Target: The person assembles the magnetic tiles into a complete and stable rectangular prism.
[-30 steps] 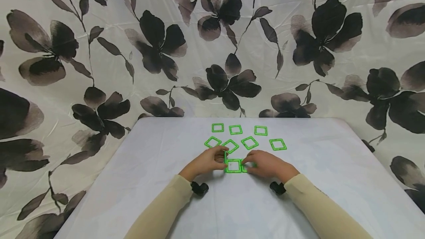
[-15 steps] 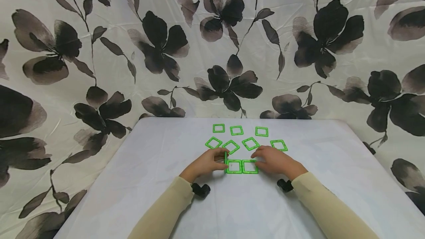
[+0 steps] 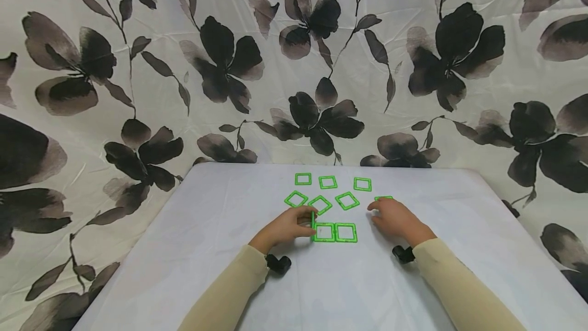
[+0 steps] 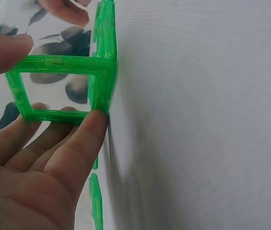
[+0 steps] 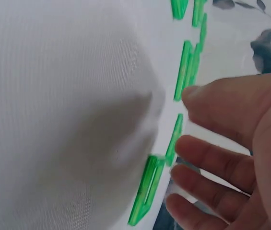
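Note:
In the head view, my left hand (image 3: 290,225) grips a green square frame tile, standing it on edge. The left wrist view shows that upright tile (image 4: 58,63) held by thumb and fingers, its lower edge meeting a flat tile. Two flat green tiles lie side by side to the right of my left hand: the nearer one (image 3: 324,240) and the farther one (image 3: 356,232). Right of the pair, my right hand (image 3: 398,220) hangs over the table with fingers loosely bent and nothing held. It partly covers another green tile (image 3: 383,198).
Several more green square tiles lie flat behind the hands, including a back-left tile (image 3: 303,184) and a tilted middle tile (image 3: 340,201). They rest on a white-covered table (image 3: 220,203). A floral cloth (image 3: 257,116) hangs behind its far edge.
My right hand has let go of the right flat tile and moved away to the right, over the far-right tile. The left hand keeps holding the upright tile in place.

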A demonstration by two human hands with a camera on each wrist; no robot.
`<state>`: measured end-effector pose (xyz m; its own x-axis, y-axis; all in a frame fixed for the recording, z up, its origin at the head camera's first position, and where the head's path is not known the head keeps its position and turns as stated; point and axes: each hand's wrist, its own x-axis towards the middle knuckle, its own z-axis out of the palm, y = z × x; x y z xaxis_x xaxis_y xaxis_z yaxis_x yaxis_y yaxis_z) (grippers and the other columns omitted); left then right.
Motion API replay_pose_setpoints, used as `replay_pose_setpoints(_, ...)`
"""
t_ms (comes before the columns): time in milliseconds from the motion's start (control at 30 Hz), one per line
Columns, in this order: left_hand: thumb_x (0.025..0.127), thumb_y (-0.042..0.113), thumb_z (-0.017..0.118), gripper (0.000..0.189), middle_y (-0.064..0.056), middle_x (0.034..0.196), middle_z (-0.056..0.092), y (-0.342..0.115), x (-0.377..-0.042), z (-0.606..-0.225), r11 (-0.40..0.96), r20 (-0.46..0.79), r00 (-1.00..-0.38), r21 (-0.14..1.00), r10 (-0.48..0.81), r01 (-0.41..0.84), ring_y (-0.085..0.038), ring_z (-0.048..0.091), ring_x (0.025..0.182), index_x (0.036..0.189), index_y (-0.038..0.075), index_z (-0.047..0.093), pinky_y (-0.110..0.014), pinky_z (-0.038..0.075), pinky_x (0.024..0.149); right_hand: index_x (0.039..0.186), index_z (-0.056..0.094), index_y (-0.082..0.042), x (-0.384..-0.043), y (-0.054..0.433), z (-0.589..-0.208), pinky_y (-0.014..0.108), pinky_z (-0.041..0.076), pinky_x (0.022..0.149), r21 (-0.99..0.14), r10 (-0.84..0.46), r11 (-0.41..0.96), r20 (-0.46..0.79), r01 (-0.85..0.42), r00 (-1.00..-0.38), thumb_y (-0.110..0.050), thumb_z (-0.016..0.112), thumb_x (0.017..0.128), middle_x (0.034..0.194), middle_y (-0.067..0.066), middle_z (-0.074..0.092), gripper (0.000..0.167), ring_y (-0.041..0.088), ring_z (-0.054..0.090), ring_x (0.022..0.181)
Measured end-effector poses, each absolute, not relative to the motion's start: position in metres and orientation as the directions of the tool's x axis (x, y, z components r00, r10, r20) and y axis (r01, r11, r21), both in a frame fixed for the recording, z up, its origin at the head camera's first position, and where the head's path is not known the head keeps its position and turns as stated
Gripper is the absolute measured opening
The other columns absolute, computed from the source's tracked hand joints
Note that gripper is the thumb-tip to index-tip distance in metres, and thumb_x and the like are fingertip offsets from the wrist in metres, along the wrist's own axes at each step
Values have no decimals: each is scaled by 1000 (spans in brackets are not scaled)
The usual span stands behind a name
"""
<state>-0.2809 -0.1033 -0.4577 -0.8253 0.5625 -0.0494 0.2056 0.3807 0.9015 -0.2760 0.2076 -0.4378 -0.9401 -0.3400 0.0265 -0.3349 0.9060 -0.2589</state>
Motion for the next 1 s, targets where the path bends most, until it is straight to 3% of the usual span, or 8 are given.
replay_pose_setpoints(633, 85, 13, 73, 57, -14, 136, 56, -102, -280, -455, 387, -55, -821, 898, 568, 208, -29, 51, 131, 136, 0, 49, -39, 43, 107, 121, 64, 3, -286, 230, -437, 56, 41, 102, -268, -181, 951, -81, -153, -980, -9, 58, 92, 126, 24, 61, 32, 43, 52, 123)
replay_pose_setpoints(1000, 84, 11, 73, 58, -14, 136, 56, -102, -281, -456, 390, -52, -820, 896, 569, 213, -28, 52, 130, 136, -1, 49, -37, 45, 106, 117, 67, 2, -290, 231, -439, 55, 43, 101, -242, -182, 958, -93, -155, -979, -8, 59, 92, 118, 21, 65, 28, 41, 56, 118)
